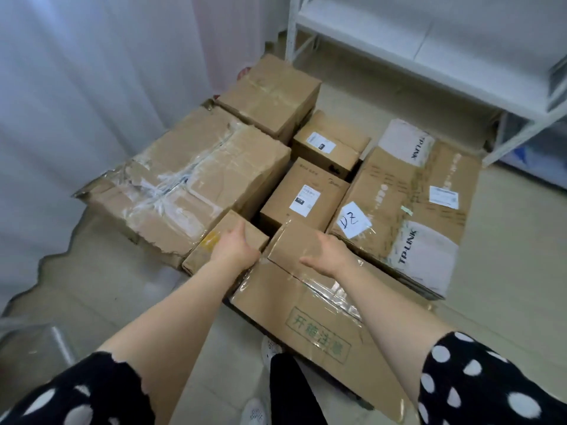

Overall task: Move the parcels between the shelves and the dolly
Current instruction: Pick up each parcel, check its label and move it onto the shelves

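The small box [211, 243] sits at the near left corner of the cluster of parcels on the floor. The left hand [237, 246] grips its right edge, fingers curled over the side. Touching it on the right, the long box [322, 326] carries the right hand [329, 256], thumb spread; its fingertips are hidden, so their grip cannot be told. A dark gap separates both from the labelled box [303, 194]. Bare floor [107, 286] lies open to the left; the white shelf [429, 65] stands behind to the right
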{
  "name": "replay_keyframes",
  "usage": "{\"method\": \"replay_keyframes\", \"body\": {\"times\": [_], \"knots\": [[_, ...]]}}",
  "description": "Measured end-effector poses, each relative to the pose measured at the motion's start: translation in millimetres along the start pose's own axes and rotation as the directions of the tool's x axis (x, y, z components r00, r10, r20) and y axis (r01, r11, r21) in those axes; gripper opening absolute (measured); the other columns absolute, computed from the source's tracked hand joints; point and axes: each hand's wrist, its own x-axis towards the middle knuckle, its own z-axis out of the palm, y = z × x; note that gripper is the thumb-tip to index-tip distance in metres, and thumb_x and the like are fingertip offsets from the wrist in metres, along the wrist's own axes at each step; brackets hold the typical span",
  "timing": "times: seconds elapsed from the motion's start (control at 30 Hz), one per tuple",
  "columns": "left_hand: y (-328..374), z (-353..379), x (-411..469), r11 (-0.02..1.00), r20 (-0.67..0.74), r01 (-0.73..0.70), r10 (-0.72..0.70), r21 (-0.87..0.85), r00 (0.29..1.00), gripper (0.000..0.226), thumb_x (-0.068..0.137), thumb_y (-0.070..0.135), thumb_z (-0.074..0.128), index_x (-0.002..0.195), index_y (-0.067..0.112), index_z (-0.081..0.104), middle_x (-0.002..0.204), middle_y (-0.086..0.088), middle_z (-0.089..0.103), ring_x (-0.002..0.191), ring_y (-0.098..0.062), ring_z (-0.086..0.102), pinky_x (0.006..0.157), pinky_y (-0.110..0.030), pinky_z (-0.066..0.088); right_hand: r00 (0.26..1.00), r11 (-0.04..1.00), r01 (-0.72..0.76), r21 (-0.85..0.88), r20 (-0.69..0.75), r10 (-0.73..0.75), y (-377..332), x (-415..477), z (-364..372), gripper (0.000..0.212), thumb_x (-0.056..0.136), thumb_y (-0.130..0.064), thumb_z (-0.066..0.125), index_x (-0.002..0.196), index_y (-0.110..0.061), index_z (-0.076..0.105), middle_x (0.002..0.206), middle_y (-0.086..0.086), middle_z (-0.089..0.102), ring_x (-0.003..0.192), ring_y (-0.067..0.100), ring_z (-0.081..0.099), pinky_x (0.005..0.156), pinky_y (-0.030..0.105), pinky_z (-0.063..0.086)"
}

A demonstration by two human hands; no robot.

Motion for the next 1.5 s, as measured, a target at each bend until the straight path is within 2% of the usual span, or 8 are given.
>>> {"method": "replay_keyframes", "body": {"times": [0.2,0.4,0.6,0.77,0.97,1.2,1.37,1.5], "knots": [[80.1,21.1,-77.2,0.9,0.083,-0.278,0.266,0.337,0.961,0.095,0.081,0.029,0.063,0.152,0.035,0.0,0.156,-0.013,0.013,0.138,-0.035,0.027,0.105,-0.051,0.038,0.987,0.995,-0.096,-0.019,-0.134,0.093,68.2,-114.9,-53.6,0.086,0.077,-0.058,0.067,0.144,-0.016,0.033,0.143,0.009,0.043,0.13,0.029,0.041,0.105,0.039,0.037],[188.3,65.6,-148.0,0.729,0.131,-0.501,0.504,0.467,0.854,0.092,0.081,0.034,0.065,0.15,0.04,0.004,0.155,-0.006,0.018,0.141,-0.033,0.019,0.106,-0.056,0.033,0.925,0.97,-0.23,0.083,-0.29,0.244,160.2,-211.8,-99.3,0.091,0.073,-0.058,0.071,0.143,-0.015,0.034,0.144,0.008,0.043,0.132,0.026,0.04,0.108,0.036,0.033],[303.9,150.8,-223.6,0.519,0.253,-0.653,0.642,0.551,0.723,0.095,0.079,0.031,0.065,0.15,0.04,0.003,0.155,-0.008,0.019,0.141,-0.035,0.02,0.108,-0.06,0.029,0.851,0.922,-0.346,0.176,-0.355,0.387,280.9,-299.8,-116.1,0.091,0.077,-0.057,0.068,0.146,-0.012,0.029,0.15,0.009,0.036,0.137,0.027,0.033,0.112,0.036,0.027],[412.5,250.2,-289.8,0.38,0.34,-0.726,0.696,0.572,0.632,0.094,0.08,0.039,0.066,0.151,0.039,0.004,0.156,-0.01,0.017,0.139,-0.035,0.024,0.104,-0.055,0.036,0.797,0.882,-0.402,0.246,-0.381,0.469,412.5,-359.7,-134.4,0.099,0.074,-0.062,0.068,0.147,-0.011,0.026,0.152,0.009,0.032,0.14,0.025,0.029,0.115,0.037,0.024],[551.4,368.2,-375.5,0.288,0.397,-0.793,0.743,0.536,0.538,0.094,0.082,0.035,0.068,0.151,0.039,0.004,0.159,-0.007,0.009,0.144,-0.034,0.014,0.111,-0.055,0.027,0.731,0.867,-0.416,0.275,-0.466,0.499,571.3,-425.3,-186.3,0.107,0.067,-0.063,0.072,0.148,-0.013,0.023,0.152,0.009,0.031,0.141,0.024,0.027,0.115,0.038,0.021],[682.3,425.8,-417.5,0.192,0.379,-0.765,0.779,0.615,0.5,0.091,0.083,0.037,0.066,0.151,0.039,0.005,0.157,-0.007,0.016,0.143,-0.031,0.02,0.112,-0.057,0.026,0.691,0.858,-0.419,0.297,-0.508,0.514,697.0,-453.5,-246.5,0.107,0.069,-0.06,0.073,0.149,-0.012,0.021,0.154,0.008,0.025,0.144,0.025,0.018,0.117,0.036,0.016],[774.3,459.2,-416.2,0.122,0.371,-0.748,0.809,0.653,0.455,0.083,0.085,0.044,0.061,0.152,0.03,0.013,0.149,-0.006,0.032,0.137,-0.028,0.032,0.11,-0.052,0.03,0.68,0.822,-0.381,0.424,-0.474,0.56,775.5,-445.8,-291.8,0.087,0.085,-0.052,0.062,0.151,-0.014,0.019,0.16,0.01,0.004,0.146,0.025,0.012,0.116,0.036,0.021],[866.9,487.9,-395.9,0.105,0.359,-0.746,0.827,0.658,0.433,0.076,0.086,0.045,0.058,0.149,0.022,0.022,0.141,-0.006,0.042,0.132,-0.028,0.038,0.11,-0.05,0.029,0.616,0.796,-0.403,0.451,-0.51,0.601,845.8,-421.2,-350.5,0.075,0.093,-0.049,0.051,0.15,-0.013,0.02,0.16,0.011,0.006,0.145,0.026,0.019,0.113,0.038,0.027]]}}
